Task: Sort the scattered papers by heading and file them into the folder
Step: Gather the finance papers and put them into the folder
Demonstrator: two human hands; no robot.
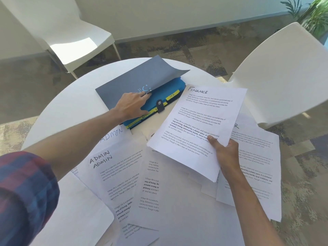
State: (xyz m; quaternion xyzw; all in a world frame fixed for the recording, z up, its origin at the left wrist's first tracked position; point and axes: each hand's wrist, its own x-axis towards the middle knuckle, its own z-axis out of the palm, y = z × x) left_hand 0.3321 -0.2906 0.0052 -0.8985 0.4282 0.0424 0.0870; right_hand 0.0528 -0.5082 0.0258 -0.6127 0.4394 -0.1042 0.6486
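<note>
Both hands were at work over the round white surface point(58, 110). The left hand point(132, 106) reached far across to the folder point(134, 80), its fingers slipped under the grey front cover and lifting it, thumb resting on the blue dividers point(170, 89) beneath; the cover curled upward at its right corner. Whether those fingers were pinching the cover or only propping it could not be told. Yellow tabs point(172, 96) ran along the near edge of the dividers, and a dark snap strap point(159, 106) lay across them.

The right hand point(226, 153) gripped a thin stack of sheets headed FINANCE point(197, 121) by its near right corner, thumb on top and fingers curled below. That stack was held tilted above the surface, just right of the folder, its far left corner close to the tabbed edge.

Near the person, loose papers point(150, 183) lay overlapping across the surface. Two on the left carried the heading ADMIN point(101, 158), below the left forearm. More sheets point(257, 166) spread to the right, under and beyond the right hand, one hanging past the surface's edge. White chairs point(284, 77) stood at far left and right.
</note>
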